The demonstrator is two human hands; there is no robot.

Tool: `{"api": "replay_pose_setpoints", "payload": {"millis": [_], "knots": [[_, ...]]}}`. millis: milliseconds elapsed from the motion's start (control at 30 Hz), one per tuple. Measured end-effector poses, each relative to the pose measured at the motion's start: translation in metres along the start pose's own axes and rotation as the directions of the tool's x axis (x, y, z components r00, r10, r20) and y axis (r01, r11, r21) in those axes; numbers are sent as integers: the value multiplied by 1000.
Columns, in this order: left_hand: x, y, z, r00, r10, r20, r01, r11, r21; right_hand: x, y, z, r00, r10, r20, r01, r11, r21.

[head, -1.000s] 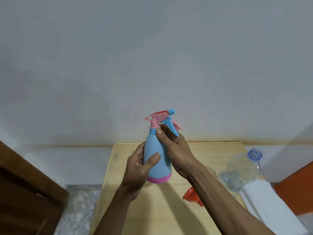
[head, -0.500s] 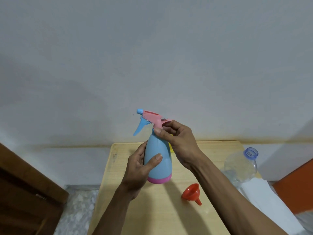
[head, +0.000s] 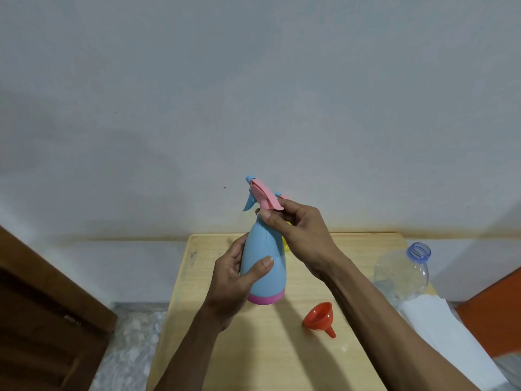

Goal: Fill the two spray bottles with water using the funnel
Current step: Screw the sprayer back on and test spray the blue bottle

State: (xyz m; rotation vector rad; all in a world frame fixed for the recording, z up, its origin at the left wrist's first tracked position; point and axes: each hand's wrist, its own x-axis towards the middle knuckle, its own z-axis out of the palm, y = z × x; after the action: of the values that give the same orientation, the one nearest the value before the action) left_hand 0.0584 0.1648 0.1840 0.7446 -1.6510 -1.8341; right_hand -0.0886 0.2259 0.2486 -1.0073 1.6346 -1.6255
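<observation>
funnel: red funnel [head: 320, 317] lies on its side on the wooden table [head: 282, 356], near the front, w/ nothing touching it. Leave it there til the top is off.
left hand: left hand [head: 231, 280] is wrapped round the belly of the blue spray bottle [head: 263, 266], thumb pressed on the front. Bottle is lifted up, tipped a bit. Grip it tight so the body can't spin.
right hand: right hand [head: 298, 232] pinches the neck, just under the pink spray head [head: 265, 197], fingers curled in.
step, I think: twisting the spray head off. Turn at the neck ring, not the trigger, it looks thin & could snap. Lift the head straight up after; there may be a tube inside.
better way: set the pink bottom down on the table first, so it won't slip.
water: clear water bottle [head: 401, 272] w/ blue rim, no cap, stands at the right edge beside white paper [head: 439, 331]. Mind the elbow, it could tip.
2nd bottle: a bit of yellow [head: 286, 245] peeks out behind the blue one. Prob the other spray bottle, can't tell.
</observation>
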Motion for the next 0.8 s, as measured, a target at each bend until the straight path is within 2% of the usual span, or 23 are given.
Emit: {"api": "replay_pose_setpoints", "payload": {"millis": [167,500,567,700,800], "knots": [[-2,-2,4,998,45,-46,-45,999,2,-4,-4,6,993,-64,-95,58,997,-58],[-6,-8,8,987,108,-122,-103,993,53,-8,0,22,962,-84,-260,37,983,-180],[-7,-5,5,993,88,-76,-87,996,12,-6,-3,21,967,-90,-237,37,975,-219],[-8,0,-4,994,51,101,-51,999,-4,8,-10,15,998,4,-68,-22,963,-267],[-7,1,-1,994,37,104,-36,999,-15,17,-14,13,997,75,35,-63,959,-278]]}}
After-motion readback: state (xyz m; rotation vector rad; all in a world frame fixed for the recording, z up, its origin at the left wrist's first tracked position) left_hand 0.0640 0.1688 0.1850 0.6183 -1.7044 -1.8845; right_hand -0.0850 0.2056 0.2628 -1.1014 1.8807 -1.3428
